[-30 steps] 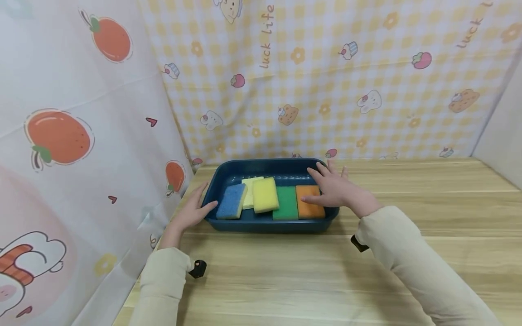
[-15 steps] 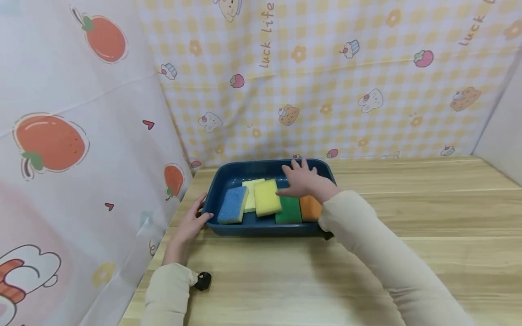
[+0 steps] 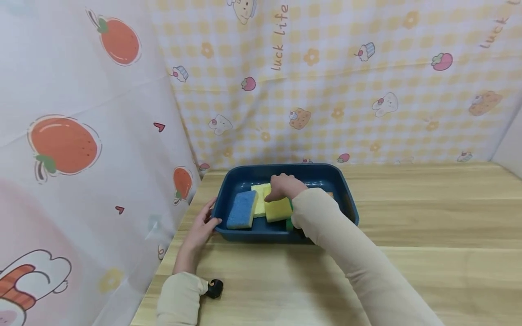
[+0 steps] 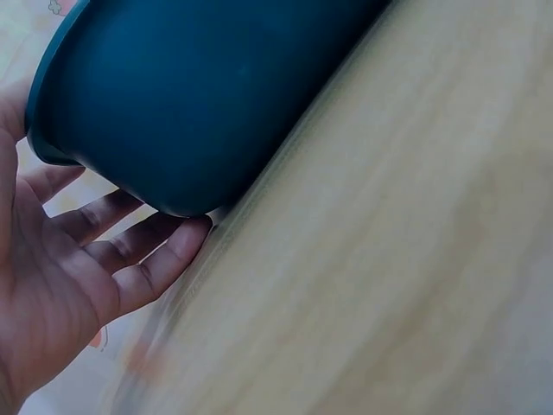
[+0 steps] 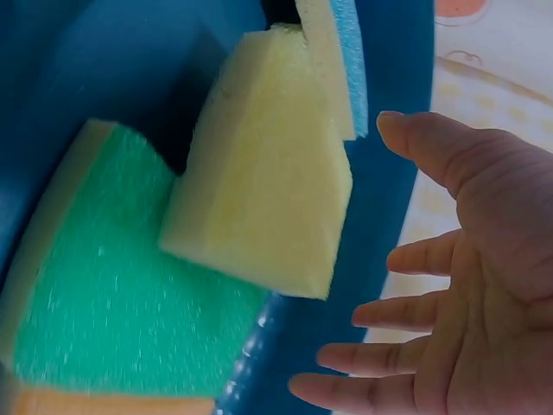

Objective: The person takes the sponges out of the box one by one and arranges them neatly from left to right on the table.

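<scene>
A yellow-checked cloth (image 3: pixel 326 90) hangs behind the wooden table (image 3: pixel 428 217).

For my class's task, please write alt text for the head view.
A person's right hand hovers over a yellow sponge in a dark blue tray, while the left hand holds the tray's left end. A blue sponge lies nearest the left hand.

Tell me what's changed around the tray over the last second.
The right hand has swung left, from above the orange sponge to the top yellow sponge, where it grips nothing. The left hand has shifted slightly toward the near corner of the tray, holding its end. The blue sponge and top yellow sponge keep their places inside.
</scene>
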Motion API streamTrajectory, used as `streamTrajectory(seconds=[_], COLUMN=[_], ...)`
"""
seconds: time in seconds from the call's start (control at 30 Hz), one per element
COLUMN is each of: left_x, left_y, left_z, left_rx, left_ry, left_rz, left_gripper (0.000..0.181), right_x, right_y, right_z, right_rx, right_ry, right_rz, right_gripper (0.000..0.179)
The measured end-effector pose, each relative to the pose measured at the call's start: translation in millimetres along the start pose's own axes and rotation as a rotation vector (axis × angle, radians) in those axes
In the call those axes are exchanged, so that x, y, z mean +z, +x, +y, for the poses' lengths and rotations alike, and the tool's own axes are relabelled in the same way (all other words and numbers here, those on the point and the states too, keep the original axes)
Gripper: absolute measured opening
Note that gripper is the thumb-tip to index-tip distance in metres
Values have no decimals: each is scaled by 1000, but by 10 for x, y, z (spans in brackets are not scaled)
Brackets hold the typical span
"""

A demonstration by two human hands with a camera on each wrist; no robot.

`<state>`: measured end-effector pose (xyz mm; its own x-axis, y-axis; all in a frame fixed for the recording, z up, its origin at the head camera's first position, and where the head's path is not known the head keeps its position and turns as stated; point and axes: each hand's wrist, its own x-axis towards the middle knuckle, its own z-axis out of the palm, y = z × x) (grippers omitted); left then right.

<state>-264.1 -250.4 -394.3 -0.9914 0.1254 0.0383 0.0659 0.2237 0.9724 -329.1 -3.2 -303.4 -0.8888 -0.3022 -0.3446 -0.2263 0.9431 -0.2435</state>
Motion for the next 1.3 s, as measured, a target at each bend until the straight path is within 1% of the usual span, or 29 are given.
streamTrajectory(seconds=[0.13,0.27,0.3,0.43,0.53,0.7,0.9,1.1,1.2,1.3], left_x=[28,25,19,27,34,35,34,22,13,-1], left_y=[-13,-28,-27,-37,-43,-59,-63,-37,-25,-14], left_z=[7,25,21,22,24,31,9,-21,-24,-25], left_rx=[-12,-9,-8,4,8,13,12,4,5,9], left_ry=[15,25,28,29,25,20,28,52,60,56], left_rz=[20,32,37,44,44,43,46,66,60,44], left_gripper=[64,63,63,63,63,63,62,62,62,62], right_x=[70,81,77,66,70,80,84,68,32,-33], right_y=[90,160,164,143,133,153,177,132,85,20], right_z=[-30,-64,-73,-83,-84,-90,-100,-136,-163,-198], right_rx=[17,13,17,44,65,72,86,67,66,80], right_ry=[16,25,36,60,74,89,114,138,151,143], right_rz=[-12,-22,-23,-25,-26,-34,-58,-8,-2,-16], right_gripper=[67,62,61,49,44,43,46,55,66,76])
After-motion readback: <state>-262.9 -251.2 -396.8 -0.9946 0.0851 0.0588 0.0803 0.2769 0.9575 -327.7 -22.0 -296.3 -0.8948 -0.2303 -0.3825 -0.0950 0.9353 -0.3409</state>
